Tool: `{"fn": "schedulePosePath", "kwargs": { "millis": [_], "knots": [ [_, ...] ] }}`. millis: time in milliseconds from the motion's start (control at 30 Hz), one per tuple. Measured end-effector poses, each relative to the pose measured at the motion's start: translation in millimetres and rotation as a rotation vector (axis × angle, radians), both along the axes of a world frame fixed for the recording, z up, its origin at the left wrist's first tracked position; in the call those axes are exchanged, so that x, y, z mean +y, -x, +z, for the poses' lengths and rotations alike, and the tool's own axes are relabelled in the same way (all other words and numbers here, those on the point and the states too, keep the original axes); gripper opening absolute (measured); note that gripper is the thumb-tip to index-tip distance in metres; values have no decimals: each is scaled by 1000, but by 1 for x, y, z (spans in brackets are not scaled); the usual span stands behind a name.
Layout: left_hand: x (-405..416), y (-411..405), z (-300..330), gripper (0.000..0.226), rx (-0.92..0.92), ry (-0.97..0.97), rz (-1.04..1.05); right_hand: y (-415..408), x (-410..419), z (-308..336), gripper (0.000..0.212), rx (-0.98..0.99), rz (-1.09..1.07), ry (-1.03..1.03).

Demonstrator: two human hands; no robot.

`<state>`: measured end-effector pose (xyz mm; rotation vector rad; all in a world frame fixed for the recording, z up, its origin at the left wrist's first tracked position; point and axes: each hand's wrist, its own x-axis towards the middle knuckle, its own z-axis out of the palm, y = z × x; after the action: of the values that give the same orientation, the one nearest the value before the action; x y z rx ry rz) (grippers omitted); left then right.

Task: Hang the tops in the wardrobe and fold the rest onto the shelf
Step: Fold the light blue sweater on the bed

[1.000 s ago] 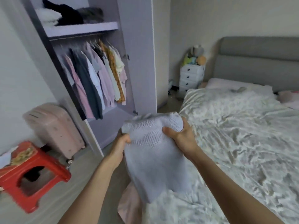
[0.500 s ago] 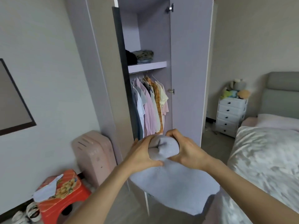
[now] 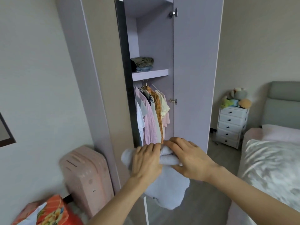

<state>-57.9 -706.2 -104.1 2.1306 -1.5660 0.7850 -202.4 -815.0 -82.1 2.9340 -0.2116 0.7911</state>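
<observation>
Head view: both hands, left hand [image 3: 146,161], right hand [image 3: 190,157], grip grey garment [image 3: 168,190]; no legible writing.

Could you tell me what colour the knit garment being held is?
Pale lavender-grey knit garment, head view.

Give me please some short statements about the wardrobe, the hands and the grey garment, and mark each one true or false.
1. Both hands hold the pale grey knitted garment. True: the left hand and the right hand grip its bunched top, and the rest hangs below.
2. The shelf in the wardrobe carries no clothes. False: a small pile of folded clothes lies on it.
3. Shirts hang on hangers under the shelf. True.
4. The grey garment is already on a hanger. False: no hanger is in it; the hands carry it in front of the wardrobe.
5. The white drawer chest stands left of the wardrobe. False: it stands to the right, beside the bed.
</observation>
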Motion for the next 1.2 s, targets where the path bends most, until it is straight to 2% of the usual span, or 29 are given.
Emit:
{"fn": "schedulePosePath", "kwargs": {
  "millis": [133, 233, 367, 467, 633, 733, 867, 967, 1100, 1200],
  "knots": [
    [-64, -22, 2, 45, -56, 80, -21, -25, -52, 6, 52, -103, -30, 157],
    [-125, -41, 6, 53, -44, 78, 28, -49, -112, 10, 47, -126, -64, 172],
    [-238, -75, 24, 52, 59, 16, 118, -88, -223, 19, 44, -162, -93, 50],
    [-323, -103, 42, 52, 120, 41, 99, -115, -305, 33, 46, -183, -115, 19],
    [-412, -155, 108, 54, 37, 146, 115, -164, -398, 82, 48, -391, -21, -23],
    [-436, -192, 160, 58, -16, 202, 147, -205, -433, 116, 49, -575, 89, -103],
    [-445, -235, 212, 56, -165, 241, 198, -260, -461, 141, 77, -703, 188, -157],
    [-446, -273, 242, 53, -277, 260, 272, -308, -472, 161, 88, -732, 226, -124],
    [-437, -327, 275, 53, -391, 284, 354, -380, -477, 187, 93, -791, 300, -102],
    [-426, -374, 305, 49, -369, 326, 435, -437, -473, 201, 86, -774, 350, -52]
  ]
}}
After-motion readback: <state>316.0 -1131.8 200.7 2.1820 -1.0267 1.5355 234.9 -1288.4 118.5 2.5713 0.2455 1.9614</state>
